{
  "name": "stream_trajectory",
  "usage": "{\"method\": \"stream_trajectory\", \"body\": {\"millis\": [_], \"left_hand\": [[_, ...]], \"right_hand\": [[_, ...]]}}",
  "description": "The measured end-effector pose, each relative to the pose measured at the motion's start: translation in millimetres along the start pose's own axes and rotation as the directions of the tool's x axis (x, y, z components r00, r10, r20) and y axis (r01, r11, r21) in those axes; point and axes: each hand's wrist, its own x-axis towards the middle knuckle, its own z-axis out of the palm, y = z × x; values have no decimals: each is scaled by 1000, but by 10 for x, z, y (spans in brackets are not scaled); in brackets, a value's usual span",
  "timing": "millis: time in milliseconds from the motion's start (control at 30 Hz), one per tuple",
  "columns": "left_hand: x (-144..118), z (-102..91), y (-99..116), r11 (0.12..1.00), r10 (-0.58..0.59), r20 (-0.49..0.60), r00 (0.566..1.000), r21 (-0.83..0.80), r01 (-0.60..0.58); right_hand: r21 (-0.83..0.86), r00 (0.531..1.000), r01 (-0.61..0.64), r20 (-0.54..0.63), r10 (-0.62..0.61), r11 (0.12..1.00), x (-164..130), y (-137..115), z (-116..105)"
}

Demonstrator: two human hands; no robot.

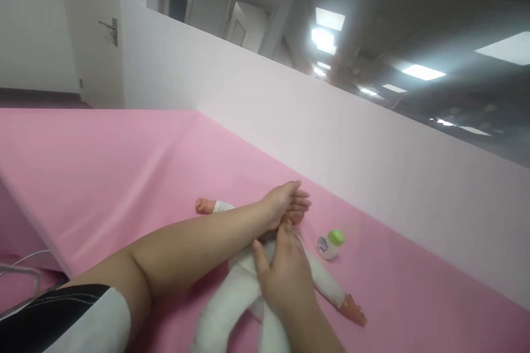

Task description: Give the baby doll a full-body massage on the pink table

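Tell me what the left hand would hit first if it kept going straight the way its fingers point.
The left hand points right, past the doll's head. Beyond its fingertips lies bare pink sheet, then the white wall. The green-capped bottle looks nearer the camera than that line, though depth is unclear.

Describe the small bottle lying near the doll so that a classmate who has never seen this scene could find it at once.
Start at the pink padded surface beside the low white wall. On it lies a baby doll in white clothes, covered by the person's left hand and right hand. Just right of the hands lies the small white plastic bottle, the only thing with a bright green cap.
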Motion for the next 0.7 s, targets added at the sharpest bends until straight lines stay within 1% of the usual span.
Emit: {"method": "stream_trajectory", "body": {"millis": [100, 167, 233, 267, 333, 400, 500, 533, 600, 700], "left_hand": [[18, -33, -13, 992, 85, -33, 996, 100, -82], [-16, -63, -41, 968, 161, -37, 986, 200, -150], [-87, -143, -82, 919, 237, -5, 972, 325, -222], [-132, -212, -105, 882, 269, 20, 963, 397, -255], [-225, -409, -145, 770, 330, 88, 940, 551, -322], [-302, -649, -172, 609, 373, 181, 910, 692, -387], [-350, -953, -205, 379, 381, 290, 878, 818, -434], [-346, -1016, -219, 313, 375, 313, 872, 843, -437], [-319, -1078, -251, 205, 357, 346, 868, 877, -434], [-272, -1075, -291, 86, 317, 379, 869, 901, -424]], "right_hand": [[-24, 998, 48, -43, -49, 999, -73, -51, 122], [-27, 994, 72, -82, -74, 997, -123, -74, 180], [-20, 988, 94, -124, -96, 995, -187, -86, 221], [-10, 983, 107, -148, -107, 994, -227, -88, 236], [24, 973, 140, -191, -133, 990, -326, -83, 256], [70, 961, 186, -219, -166, 980, -435, -61, 264], [141, 940, 287, -231, -250, 947, -554, -7, 275], [170, 933, 327, -213, -289, 930, -571, 7, 289], [241, 917, 396, -154, -367, 886, -573, 9, 339], [303, 867, 485, -42, -497, 820, -557, -89, 427]]}}
